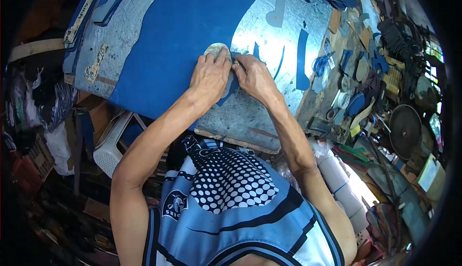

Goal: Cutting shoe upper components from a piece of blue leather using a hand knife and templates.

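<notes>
The metal-topped table (pixel 231 119) gives a hard, flat backing, probably why the blue sheet (pixel 178 30) is spread out on it. The sheet covers the middle from the far side to the near left edge, where it seems to lap over. The left hand (pixel 211 76) lies over a pale rounded pattern (pixel 215 48) on the sheet's right-hand margin, fingers extended and pressing down rather than closed round it, likely to stop it slipping. The right hand (pixel 255 78) sits just beside it, thumb and fingers drawn together at the pattern's edge; something small may be between them, but I cannot tell whether they grip it. Placing the pattern near the margin presumably spares the broad sheet to its left.

Bare metal lies to the right and nearer the body, giving the right forearm room, though a long dark-blue strip (pixel 301 61) lies further right and blue-handled scissors (pixel 319 66) beyond it, by the cluttered edge. Closer in are a thin curved sliver (pixel 279 61) and a small pointed scrap (pixel 256 50), just beyond the right hand
</notes>
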The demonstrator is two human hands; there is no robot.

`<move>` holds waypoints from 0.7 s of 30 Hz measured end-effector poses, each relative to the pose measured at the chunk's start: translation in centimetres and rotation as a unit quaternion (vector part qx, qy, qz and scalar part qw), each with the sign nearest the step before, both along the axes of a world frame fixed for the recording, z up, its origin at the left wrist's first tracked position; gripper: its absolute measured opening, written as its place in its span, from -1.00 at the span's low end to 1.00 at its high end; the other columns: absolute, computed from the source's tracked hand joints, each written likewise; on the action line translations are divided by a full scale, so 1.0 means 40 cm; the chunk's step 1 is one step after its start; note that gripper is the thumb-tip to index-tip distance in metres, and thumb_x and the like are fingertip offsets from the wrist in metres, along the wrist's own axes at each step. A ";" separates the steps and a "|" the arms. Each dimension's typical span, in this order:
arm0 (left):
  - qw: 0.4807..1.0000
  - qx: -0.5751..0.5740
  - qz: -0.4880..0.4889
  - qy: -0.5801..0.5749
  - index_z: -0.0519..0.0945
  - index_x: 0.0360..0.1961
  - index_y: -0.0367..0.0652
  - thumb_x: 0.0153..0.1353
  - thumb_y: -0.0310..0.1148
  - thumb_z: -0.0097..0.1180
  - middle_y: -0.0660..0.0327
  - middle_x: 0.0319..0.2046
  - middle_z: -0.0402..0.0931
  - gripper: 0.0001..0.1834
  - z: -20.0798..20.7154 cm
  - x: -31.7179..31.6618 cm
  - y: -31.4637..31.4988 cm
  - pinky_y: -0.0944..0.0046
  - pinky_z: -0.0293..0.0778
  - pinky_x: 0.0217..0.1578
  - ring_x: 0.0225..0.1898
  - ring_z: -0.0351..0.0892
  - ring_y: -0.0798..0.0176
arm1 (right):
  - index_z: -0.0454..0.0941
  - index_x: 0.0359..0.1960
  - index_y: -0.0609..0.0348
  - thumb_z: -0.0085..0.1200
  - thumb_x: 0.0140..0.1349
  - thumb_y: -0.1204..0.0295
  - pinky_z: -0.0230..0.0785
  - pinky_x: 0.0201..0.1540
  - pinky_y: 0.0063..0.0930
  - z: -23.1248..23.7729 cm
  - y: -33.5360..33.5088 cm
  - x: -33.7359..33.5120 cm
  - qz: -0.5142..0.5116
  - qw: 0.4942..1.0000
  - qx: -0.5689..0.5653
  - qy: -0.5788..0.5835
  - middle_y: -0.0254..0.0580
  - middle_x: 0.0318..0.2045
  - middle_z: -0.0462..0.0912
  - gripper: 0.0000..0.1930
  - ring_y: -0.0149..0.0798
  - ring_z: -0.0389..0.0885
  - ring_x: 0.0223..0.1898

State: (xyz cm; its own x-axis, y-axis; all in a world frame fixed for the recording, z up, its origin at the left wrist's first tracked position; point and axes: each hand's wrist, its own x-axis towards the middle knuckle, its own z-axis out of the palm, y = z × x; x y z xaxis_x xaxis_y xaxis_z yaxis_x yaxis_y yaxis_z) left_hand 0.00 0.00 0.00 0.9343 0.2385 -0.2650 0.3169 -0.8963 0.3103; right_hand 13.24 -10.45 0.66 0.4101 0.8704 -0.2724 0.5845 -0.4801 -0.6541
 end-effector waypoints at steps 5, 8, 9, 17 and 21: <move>1.000 0.002 -0.003 -0.031 0.44 0.13 -0.30 -0.18 -0.24 0.50 -0.08 0.35 0.23 -0.19 -0.008 -0.002 0.000 0.06 0.37 0.03 0.10 0.44 -0.07 | 0.55 -0.07 0.46 0.05 0.25 0.47 0.50 -0.11 -0.05 0.003 -0.027 -0.049 -0.038 0.999 0.017 -0.030 0.27 -0.22 0.60 -0.71 0.23 0.62 -0.19; 1.000 0.006 -0.003 -0.025 0.44 0.12 -0.30 -0.18 -0.23 0.50 -0.08 0.34 0.23 -0.19 -0.004 0.001 -0.002 0.05 0.37 0.03 0.11 0.44 -0.07 | 0.55 -0.10 0.46 0.05 0.25 0.47 0.52 -0.18 -0.04 0.020 -0.049 -0.079 -0.046 0.998 0.007 -0.045 0.26 -0.24 0.60 -0.72 0.24 0.62 -0.22; 1.000 0.005 -0.008 -0.025 0.44 0.12 -0.30 -0.18 -0.23 0.50 -0.08 0.34 0.23 -0.19 -0.003 0.002 -0.001 0.05 0.37 0.03 0.11 0.44 -0.07 | 0.55 -0.10 0.46 0.05 0.25 0.47 0.52 -0.18 -0.04 0.021 -0.058 -0.090 -0.051 0.998 0.006 -0.045 0.26 -0.24 0.60 -0.72 0.24 0.62 -0.22; 1.000 -0.007 -0.022 -0.011 0.44 0.11 -0.31 -0.16 -0.21 0.50 -0.11 0.33 0.24 -0.20 0.007 0.009 0.008 -0.01 0.39 0.04 0.13 0.43 -0.13 | 0.53 -0.11 0.42 0.07 0.25 0.45 0.54 -0.30 -0.01 0.025 -0.127 -0.170 -0.095 0.994 -0.017 -0.052 0.30 -0.25 0.58 -0.73 0.28 0.64 -0.33; 1.000 -0.013 -0.026 -0.004 0.43 0.11 -0.32 -0.16 -0.20 0.50 -0.11 0.33 0.25 -0.20 0.018 0.014 0.006 -0.02 0.39 0.04 0.15 0.42 -0.15 | 0.53 -0.14 0.42 0.07 0.25 0.44 0.54 -0.28 -0.01 0.030 -0.142 -0.189 -0.116 0.991 -0.030 -0.051 0.30 -0.24 0.59 -0.74 0.28 0.64 -0.30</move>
State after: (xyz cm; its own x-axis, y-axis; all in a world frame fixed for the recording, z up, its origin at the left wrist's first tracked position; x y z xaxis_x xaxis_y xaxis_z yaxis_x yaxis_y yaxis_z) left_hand 0.58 0.26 0.70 0.9474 0.1833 -0.2625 0.2679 -0.9027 0.3366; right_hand 5.68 -16.12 1.86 0.6259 0.7328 -0.2668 0.5158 -0.6456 -0.5632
